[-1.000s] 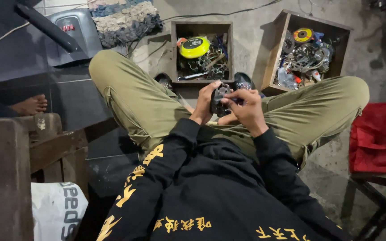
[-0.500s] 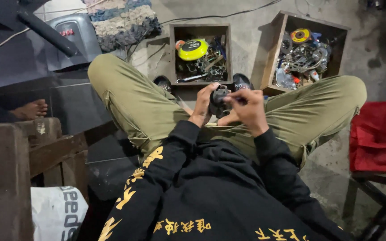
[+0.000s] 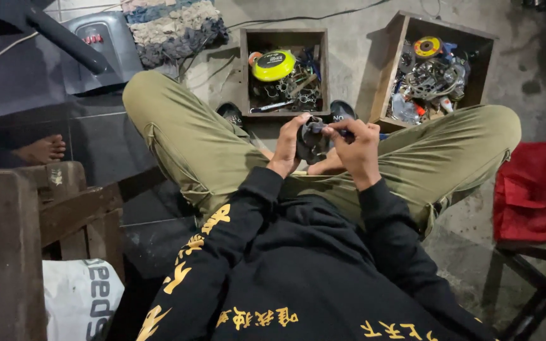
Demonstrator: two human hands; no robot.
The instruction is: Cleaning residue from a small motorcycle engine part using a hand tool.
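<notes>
Left hand (image 3: 287,148) gripping dark metal part (image 3: 311,140) over lap — right hand (image 3: 357,148) pinching thin tool against it. Round yellow tin (image 3: 273,65) lying in wooden box (image 3: 246,76) beyond knees — white printed sack (image 3: 83,300) sitting lower left.

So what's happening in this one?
A person sits with knees apart, holding a small dark metal part over the lap. The left hand steadies it from the side while the right hand grips it along with a thin dark tool; what the tool does is too small to tell. On the floor ahead stand two open wooden boxes of parts, one with a yellow round case, the other farther right. A red cloth lies on a stool.
</notes>
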